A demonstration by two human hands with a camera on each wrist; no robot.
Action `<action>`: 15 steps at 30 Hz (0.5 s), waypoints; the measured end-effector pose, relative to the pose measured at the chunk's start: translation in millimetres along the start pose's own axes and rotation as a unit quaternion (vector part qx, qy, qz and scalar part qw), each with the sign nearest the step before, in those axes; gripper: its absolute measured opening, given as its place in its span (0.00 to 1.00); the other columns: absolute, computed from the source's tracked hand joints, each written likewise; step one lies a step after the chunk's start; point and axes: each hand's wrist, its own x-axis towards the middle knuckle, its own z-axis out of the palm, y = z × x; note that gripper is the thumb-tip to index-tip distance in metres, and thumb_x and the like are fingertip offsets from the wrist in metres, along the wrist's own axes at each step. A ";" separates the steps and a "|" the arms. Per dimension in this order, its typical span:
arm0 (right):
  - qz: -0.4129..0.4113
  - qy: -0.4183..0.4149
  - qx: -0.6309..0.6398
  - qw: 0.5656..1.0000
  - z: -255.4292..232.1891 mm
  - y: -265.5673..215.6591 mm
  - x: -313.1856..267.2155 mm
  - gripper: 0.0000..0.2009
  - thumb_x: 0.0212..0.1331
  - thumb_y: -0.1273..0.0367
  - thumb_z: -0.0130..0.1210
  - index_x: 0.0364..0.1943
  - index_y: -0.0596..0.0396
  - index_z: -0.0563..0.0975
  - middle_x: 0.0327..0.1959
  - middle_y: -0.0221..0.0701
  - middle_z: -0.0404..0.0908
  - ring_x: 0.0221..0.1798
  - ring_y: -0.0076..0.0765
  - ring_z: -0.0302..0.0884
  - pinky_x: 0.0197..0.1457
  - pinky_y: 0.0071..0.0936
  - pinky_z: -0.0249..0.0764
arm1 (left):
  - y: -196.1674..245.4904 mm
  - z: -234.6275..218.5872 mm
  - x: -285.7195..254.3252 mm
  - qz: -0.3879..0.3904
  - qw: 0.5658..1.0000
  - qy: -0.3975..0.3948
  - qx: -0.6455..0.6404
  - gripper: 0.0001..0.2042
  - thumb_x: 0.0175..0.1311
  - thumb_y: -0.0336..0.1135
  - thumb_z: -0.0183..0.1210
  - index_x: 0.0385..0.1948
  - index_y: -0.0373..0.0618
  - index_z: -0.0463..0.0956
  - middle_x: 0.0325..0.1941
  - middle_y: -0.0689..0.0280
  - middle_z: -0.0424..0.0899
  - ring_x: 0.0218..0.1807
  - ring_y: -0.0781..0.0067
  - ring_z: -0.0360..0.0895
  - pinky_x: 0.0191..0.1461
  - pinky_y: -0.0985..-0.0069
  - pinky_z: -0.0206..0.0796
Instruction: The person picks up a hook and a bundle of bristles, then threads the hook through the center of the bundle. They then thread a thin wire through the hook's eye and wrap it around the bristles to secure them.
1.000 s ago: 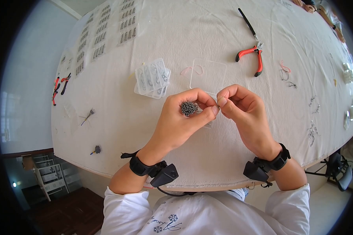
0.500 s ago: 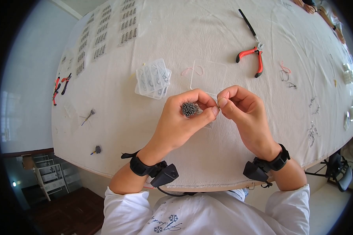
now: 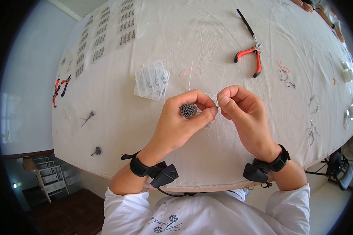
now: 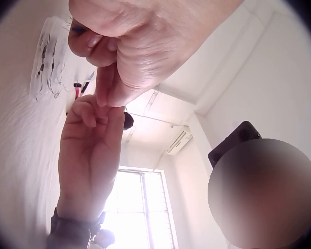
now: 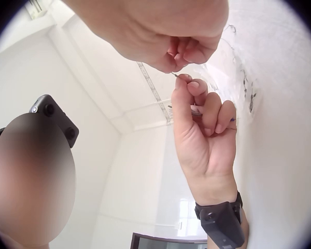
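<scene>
My left hand [image 3: 184, 121] curls round a bundle of thin stalks with round grey tips [image 3: 188, 110], its tips facing up in the head view. At its fingertips the left thumb and index finger pinch one end of a small, thin wire-like piece [image 5: 175, 75]. My right hand [image 3: 245, 113] pinches the same spot from the other side with thumb and index finger, the other fingers curled in. The two hands' fingertips almost meet. Too little of the small piece shows to tell its kind. Below the hands, a clear plastic box is mostly hidden.
A clear lid [image 3: 208, 74] lies beyond the hands, a pink cord [image 3: 190, 71] at its left. Stacked clear cases [image 3: 151, 80] hold wire rigs. Red-handled pliers [image 3: 249, 56] lie at upper right. Small grey bundles [image 3: 97, 150] and several wire pieces [image 3: 312, 133] are on the white cloth.
My right fingertips have drawn slightly away from the left ones, so a narrow gap shows between them. The bundle stays in my left hand.
</scene>
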 end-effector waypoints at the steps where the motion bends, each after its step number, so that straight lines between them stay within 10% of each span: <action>1: -0.002 -0.001 -0.001 1.000 0.0 0.0 0.0 0.06 0.66 0.69 0.54 0.37 0.58 0.76 0.32 0.20 0.76 0.36 0.12 0.70 0.38 0.12 0.66 | 0.7 -0.3 -0.2 0.000 1.000 -0.002 0.005 0.04 0.61 0.28 0.60 0.31 0.38 0.77 0.29 0.71 0.79 0.33 0.87 0.72 0.37 0.87 0.63; 15: 0.003 -0.051 -0.038 0.998 -4.1 -14.6 -0.7 0.06 0.65 0.71 0.55 0.39 0.61 0.76 0.35 0.23 0.78 0.39 0.13 0.72 0.42 0.13 0.69 | -0.9 -5.8 3.0 0.133 0.990 0.010 0.040 0.13 0.56 0.37 0.63 0.41 0.42 0.77 0.33 0.73 0.75 0.37 0.88 0.68 0.37 0.88 0.61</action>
